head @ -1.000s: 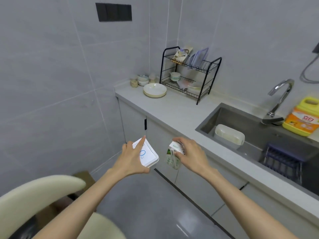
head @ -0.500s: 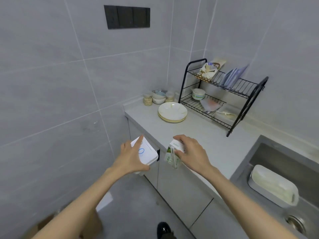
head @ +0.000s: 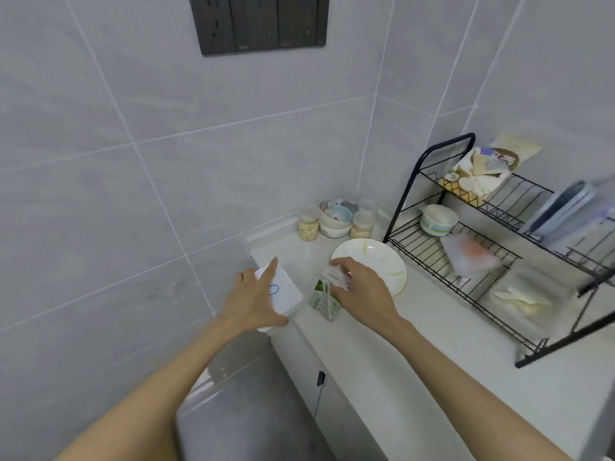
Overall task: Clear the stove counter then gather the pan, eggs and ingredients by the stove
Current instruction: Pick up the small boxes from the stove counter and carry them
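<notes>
My left hand (head: 254, 299) grips a flat white box with a blue ring mark (head: 283, 291), held at the left end of the pale counter (head: 416, 354). My right hand (head: 361, 289) is closed over the top of a small green-and-white carton (head: 324, 299), which is upright just above or on the counter beside the box. A white plate (head: 382, 261) lies right behind the right hand. No stove, pan or eggs are in view.
Two small jars (head: 307, 224) and stacked bowls (head: 336, 216) stand in the back corner. A black two-tier wire rack (head: 482, 247) with a bowl, bags and flat items fills the right side. Tiled walls close the left and back; dark sockets (head: 259, 23) sit high.
Both hands have carried the box and carton forward from in front of the cabinets to over the counter's left end, and the view has closed in on the corner.
</notes>
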Motion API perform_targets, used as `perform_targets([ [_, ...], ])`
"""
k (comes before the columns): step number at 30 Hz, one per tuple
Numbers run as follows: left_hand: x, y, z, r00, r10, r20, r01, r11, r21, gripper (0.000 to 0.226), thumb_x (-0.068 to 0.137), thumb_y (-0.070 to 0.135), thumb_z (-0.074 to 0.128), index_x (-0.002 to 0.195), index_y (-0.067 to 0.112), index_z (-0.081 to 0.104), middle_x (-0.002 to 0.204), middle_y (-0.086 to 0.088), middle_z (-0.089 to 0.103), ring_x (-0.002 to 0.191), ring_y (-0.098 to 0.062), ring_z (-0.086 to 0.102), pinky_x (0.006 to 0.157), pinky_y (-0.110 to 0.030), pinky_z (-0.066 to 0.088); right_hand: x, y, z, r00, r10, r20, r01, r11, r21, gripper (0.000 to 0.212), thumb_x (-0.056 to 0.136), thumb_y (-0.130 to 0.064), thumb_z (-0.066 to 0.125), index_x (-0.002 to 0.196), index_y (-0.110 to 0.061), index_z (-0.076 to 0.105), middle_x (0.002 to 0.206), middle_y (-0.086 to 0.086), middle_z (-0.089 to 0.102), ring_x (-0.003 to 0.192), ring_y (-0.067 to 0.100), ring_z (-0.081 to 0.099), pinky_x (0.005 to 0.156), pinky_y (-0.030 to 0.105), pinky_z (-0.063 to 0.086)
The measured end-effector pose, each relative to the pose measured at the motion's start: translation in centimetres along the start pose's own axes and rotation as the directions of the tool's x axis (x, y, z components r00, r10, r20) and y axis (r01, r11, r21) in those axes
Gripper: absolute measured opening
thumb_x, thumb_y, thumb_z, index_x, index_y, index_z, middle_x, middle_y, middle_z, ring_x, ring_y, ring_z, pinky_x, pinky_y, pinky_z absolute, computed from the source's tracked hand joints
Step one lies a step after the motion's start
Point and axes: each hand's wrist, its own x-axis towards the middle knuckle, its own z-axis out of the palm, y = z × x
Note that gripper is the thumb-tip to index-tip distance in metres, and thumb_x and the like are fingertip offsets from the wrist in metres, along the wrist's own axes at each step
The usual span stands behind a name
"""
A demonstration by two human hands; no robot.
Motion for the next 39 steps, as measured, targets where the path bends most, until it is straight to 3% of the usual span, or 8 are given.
perform_targets([
  [4,6.7,-1.0,-0.4,0.999,0.015,0.034,-0.016,1.000,0.017,0.120,0.061,0.047,0.077,0.151,0.033,-0.001,0.137,-0.006,0.029,0.127,-0.026,0.025,0.083,-0.033,0.040,7.1,0.8,1.0,0.999,0.033,0.010,-0.033,0.999,0.014,0.047,0.087,-0.024,0.065,0.131,-0.025,0.050,0.127,-0.002,0.058,0.117,0.016,0.053,0.092,0.033,0.045],
  [9,14.6,-2.3,-0.1,0.993,0.041,0.112,-0.051,0.995,0.086,0.123,0.060,0.049,0.077,0.151,0.032,-0.004,0.141,-0.010,0.025,0.131,-0.031,0.022,0.091,-0.041,0.045,14.7,2.6,3.1,0.998,0.048,0.037,-0.048,0.999,-0.014,0.052,0.085,-0.018,0.066,0.134,-0.023,0.048,0.129,-0.001,0.057,0.121,0.019,0.051,0.095,0.035,0.045],
  [14,20.6,-3.0,0.4,0.982,0.078,0.171,-0.096,0.990,0.101,0.122,0.061,0.050,0.077,0.151,0.031,-0.003,0.144,-0.010,0.020,0.133,-0.032,0.019,0.096,-0.043,0.041,20.4,4.2,4.9,0.990,0.115,0.080,-0.108,0.991,-0.084,0.056,0.084,-0.013,0.067,0.136,-0.021,0.048,0.130,0.002,0.057,0.123,0.022,0.049,0.098,0.041,0.045],
  [18,24.6,-3.8,1.2,0.968,0.100,0.229,-0.119,0.990,0.073,0.124,0.059,0.050,0.077,0.150,0.033,-0.005,0.142,-0.006,0.020,0.134,-0.029,0.018,0.095,-0.040,0.043,23.9,5.3,5.8,0.986,0.130,0.104,-0.108,0.975,-0.192,0.053,0.081,-0.005,0.066,0.129,-0.021,0.052,0.126,0.001,0.060,0.119,0.024,0.052,0.090,0.041,0.049],
  [24,27.6,-3.5,1.6,0.979,0.139,0.148,-0.146,0.989,0.034,0.121,0.056,0.048,0.077,0.150,0.032,0.004,0.131,-0.006,0.029,0.125,-0.029,0.027,0.101,-0.035,0.038,25.8,6.7,6.3,0.965,0.167,0.201,-0.080,0.922,-0.379,0.055,0.082,0.004,0.054,0.131,-0.020,0.046,0.132,0.002,0.051,0.125,0.023,0.041,0.084,0.039,0.048],
  [30,28.7,-3.0,1.9,0.985,0.120,0.122,-0.128,0.990,0.066,0.117,0.058,0.057,0.074,0.150,0.031,0.005,0.128,-0.007,0.029,0.123,-0.028,0.028,0.094,-0.033,0.039,26.2,6.7,6.0,0.981,0.138,0.135,-0.058,0.878,-0.475,0.060,0.084,0.000,0.057,0.137,-0.024,0.044,0.136,-0.002,0.049,0.129,0.020,0.036,0.091,0.034,0.045],
  [35,27.7,-2.8,2.2,0.992,0.108,0.060,-0.114,0.987,0.115,0.116,0.063,0.069,0.067,0.151,0.026,0.005,0.136,-0.006,0.026,0.128,-0.026,0.025,0.094,-0.034,0.041,25.5,6.5,6.1,0.990,0.140,0.029,-0.118,0.918,-0.379,0.052,0.087,-0.003,0.056,0.135,-0.023,0.049,0.136,-0.001,0.050,0.129,0.022,0.036,0.096,0.035,0.044],
  [39,26.5,-2.1,1.9,0.991,0.132,-0.003,-0.130,0.980,0.151,0.092,0.081,0.067,0.051,0.151,0.024,0.009,0.147,-0.008,0.020,0.136,-0.029,0.021,0.100,-0.041,0.039,24.6,6.0,5.4,0.984,0.173,-0.044,-0.178,0.933,-0.313,0.043,0.091,-0.012,0.055,0.133,-0.020,0.051,0.134,0.000,0.051,0.125,0.021,0.038,0.096,0.030,0.038],
])
